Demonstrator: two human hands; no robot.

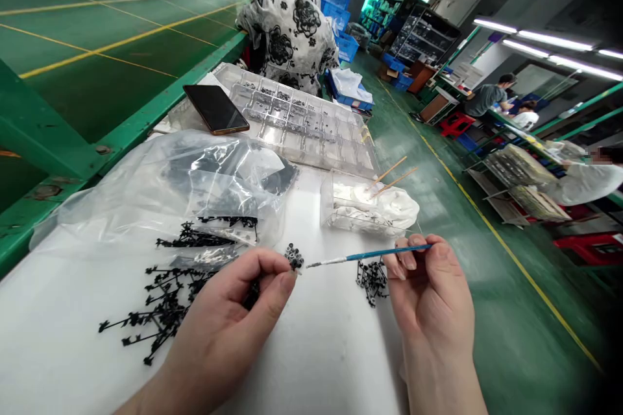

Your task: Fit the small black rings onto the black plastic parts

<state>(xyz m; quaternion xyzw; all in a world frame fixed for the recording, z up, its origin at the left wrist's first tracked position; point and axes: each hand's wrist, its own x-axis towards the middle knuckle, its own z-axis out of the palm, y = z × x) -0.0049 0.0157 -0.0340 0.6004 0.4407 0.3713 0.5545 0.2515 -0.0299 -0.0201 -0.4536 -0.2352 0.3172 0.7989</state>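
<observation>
"What's in the grip?"

"The left hand (226, 321) is pinched narrow on a small black molded cluster of rings (294, 257). The cluster stands just past the fingertips, and a dark stem (252, 295) seems to run back into the hand, though it's partly hidden."

"And the right hand (433, 292)?"

"Narrow as well, holding a thin blue paintbrush (370, 253) near its end. Its long axis runs almost level across the view, with the pale tip pointing left, right up beside the cluster. Touching or not, I can't tell."

"So which hand is nearer the cluster?"

"The left, since it's holding it; the right only reaches it through the brush."

"And further out?"

"On the white worktop (321, 363), black molded sprues (163, 314) lie by the left hand, and a smaller black tangle (372, 280) sits just under the brush. Toward the far edge — a clear plastic bag (146, 188), a clear plastic box (335, 207) of white cloth, a compartment tray (321, 159) and a smartphone (215, 109)."
</observation>
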